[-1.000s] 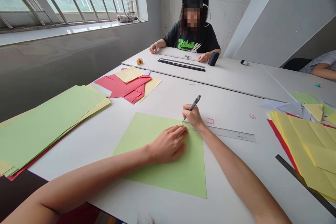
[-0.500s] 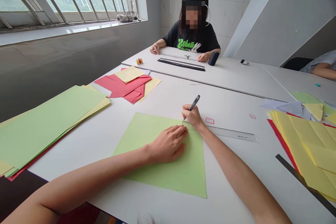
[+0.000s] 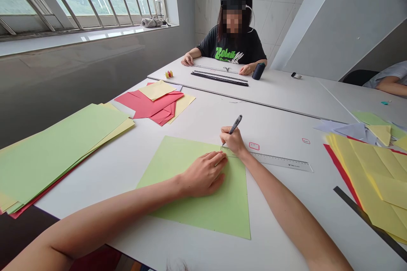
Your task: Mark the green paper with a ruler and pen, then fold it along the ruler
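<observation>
A light green sheet of paper point(image 3: 197, 211) lies flat on the table in front of me. My left hand point(image 3: 205, 173) rests palm down on it, fingers stretched out, with the fingertips at the left end of a clear ruler point(image 3: 282, 161). That ruler crosses the sheet's upper right part and runs past its right edge. In my right hand point(image 3: 233, 140) is a dark grey pen point(image 3: 235, 124), gripped in a writing hold. Its tip meets the paper at the ruler's upper edge, near its left end. Small dots mark the sheet's lower and right edges.
Stacked coloured sheets point(image 3: 63, 148) lie at left, red and yellow papers point(image 3: 152, 103) behind. Folded yellow papers point(image 3: 365, 178) and a black strip point(image 3: 365, 216) are at right. Across the table a person point(image 3: 235, 42) sits by black strips point(image 3: 219, 78) and a dark thread spool point(image 3: 258, 71).
</observation>
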Motion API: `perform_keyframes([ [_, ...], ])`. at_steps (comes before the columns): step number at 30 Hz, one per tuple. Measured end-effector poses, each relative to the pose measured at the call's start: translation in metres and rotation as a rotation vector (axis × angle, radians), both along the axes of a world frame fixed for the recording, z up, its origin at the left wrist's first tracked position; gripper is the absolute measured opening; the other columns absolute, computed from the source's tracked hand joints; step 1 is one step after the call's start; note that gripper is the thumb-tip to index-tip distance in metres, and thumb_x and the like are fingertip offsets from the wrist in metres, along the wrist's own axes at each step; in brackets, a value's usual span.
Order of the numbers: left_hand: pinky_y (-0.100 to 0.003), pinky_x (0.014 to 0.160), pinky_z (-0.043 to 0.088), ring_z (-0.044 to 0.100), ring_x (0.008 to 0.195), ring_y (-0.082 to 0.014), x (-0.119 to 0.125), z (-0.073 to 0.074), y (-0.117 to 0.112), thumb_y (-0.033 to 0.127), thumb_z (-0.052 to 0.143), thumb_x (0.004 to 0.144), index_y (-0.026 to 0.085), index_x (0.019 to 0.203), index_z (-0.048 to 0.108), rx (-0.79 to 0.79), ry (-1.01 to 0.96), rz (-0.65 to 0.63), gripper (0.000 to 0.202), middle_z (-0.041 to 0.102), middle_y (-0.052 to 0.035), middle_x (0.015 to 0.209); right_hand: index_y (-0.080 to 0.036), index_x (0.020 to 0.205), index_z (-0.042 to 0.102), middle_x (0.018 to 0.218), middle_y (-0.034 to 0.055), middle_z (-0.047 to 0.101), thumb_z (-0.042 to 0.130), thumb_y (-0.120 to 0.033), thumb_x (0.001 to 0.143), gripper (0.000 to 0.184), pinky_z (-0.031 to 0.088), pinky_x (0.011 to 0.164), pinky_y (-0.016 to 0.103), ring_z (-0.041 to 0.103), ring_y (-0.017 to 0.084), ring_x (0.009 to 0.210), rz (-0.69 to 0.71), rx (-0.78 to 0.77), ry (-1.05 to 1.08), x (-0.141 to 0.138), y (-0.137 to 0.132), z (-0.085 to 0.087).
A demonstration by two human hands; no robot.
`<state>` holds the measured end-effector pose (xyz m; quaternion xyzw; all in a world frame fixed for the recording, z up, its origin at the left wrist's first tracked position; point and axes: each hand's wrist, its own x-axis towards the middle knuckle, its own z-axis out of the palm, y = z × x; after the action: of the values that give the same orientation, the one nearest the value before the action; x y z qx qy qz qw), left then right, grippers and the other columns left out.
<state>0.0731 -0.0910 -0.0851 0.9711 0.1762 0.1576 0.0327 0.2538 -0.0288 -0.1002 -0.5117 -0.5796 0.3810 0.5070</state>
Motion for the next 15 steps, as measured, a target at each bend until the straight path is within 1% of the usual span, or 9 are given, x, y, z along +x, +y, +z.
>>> perform_keyframes([
  [4, -0.044, 0.102, 0.051, 0.058, 0.12, -0.0316, 0.0, 0.001, 0.0, 0.025, 0.045, 0.096, 0.008, 0.122, 0.058, -0.005, -0.001, 0.0, 0.033, 0.057, -0.0197, 0.129, -0.022, 0.045, 0.027, 0.047, -0.0062, 0.022, 0.048, -0.016, 0.055, 0.024, 0.019, 0.047, 0.027, 0.023, 0.01, 0.049, -0.019, 0.006, 0.054, -0.001, 0.001, -0.002],
  [7, -0.045, 0.102, 0.051, 0.058, 0.12, -0.0315, 0.0, 0.001, 0.0, 0.024, 0.045, 0.097, 0.009, 0.123, 0.058, -0.009, -0.003, 0.001, 0.033, 0.057, -0.0196, 0.13, -0.022, 0.048, 0.03, 0.045, -0.007, 0.028, 0.05, -0.017, 0.06, 0.024, 0.025, 0.047, 0.025, 0.029, 0.009, 0.047, -0.052, 0.017, 0.125, 0.003, 0.003, 0.003],
  [9, -0.045, 0.102, 0.051, 0.058, 0.12, -0.0313, 0.0, 0.001, 0.0, 0.024, 0.044, 0.097, 0.009, 0.123, 0.057, -0.009, 0.001, 0.003, 0.033, 0.057, -0.0196, 0.13, -0.022, 0.052, 0.038, 0.047, -0.0067, 0.039, 0.054, -0.02, 0.066, 0.021, 0.031, 0.049, 0.024, 0.036, 0.009, 0.047, -0.096, 0.035, 0.168, 0.012, 0.005, 0.011],
  [12, -0.043, 0.101, 0.051, 0.059, 0.118, -0.0309, 0.0, 0.001, 0.0, 0.024, 0.044, 0.097, 0.008, 0.124, 0.057, -0.011, 0.011, -0.002, 0.034, 0.058, -0.0197, 0.129, -0.022, 0.067, 0.051, 0.056, -0.0046, 0.058, 0.062, -0.028, 0.075, 0.015, 0.038, 0.053, 0.023, 0.045, 0.01, 0.051, -0.174, 0.067, 0.202, 0.032, 0.002, 0.027],
  [13, -0.043, 0.101, 0.052, 0.059, 0.118, -0.0308, 0.0, 0.002, 0.0, 0.024, 0.045, 0.097, 0.008, 0.123, 0.057, -0.014, 0.01, -0.003, 0.034, 0.058, -0.0196, 0.129, -0.022, 0.074, 0.054, 0.06, -0.0035, 0.063, 0.065, -0.033, 0.078, 0.015, 0.04, 0.054, 0.023, 0.048, 0.01, 0.052, -0.189, 0.069, 0.198, 0.039, -0.001, 0.032],
  [15, -0.043, 0.1, 0.052, 0.059, 0.118, -0.0307, 0.0, 0.002, 0.0, 0.025, 0.045, 0.097, 0.009, 0.123, 0.057, -0.019, 0.005, -0.003, 0.033, 0.058, -0.0193, 0.128, -0.023, 0.087, 0.057, 0.066, -0.0011, 0.07, 0.066, -0.045, 0.084, 0.024, 0.044, 0.058, 0.025, 0.057, 0.013, 0.056, -0.19, 0.047, 0.141, 0.052, -0.012, 0.038],
])
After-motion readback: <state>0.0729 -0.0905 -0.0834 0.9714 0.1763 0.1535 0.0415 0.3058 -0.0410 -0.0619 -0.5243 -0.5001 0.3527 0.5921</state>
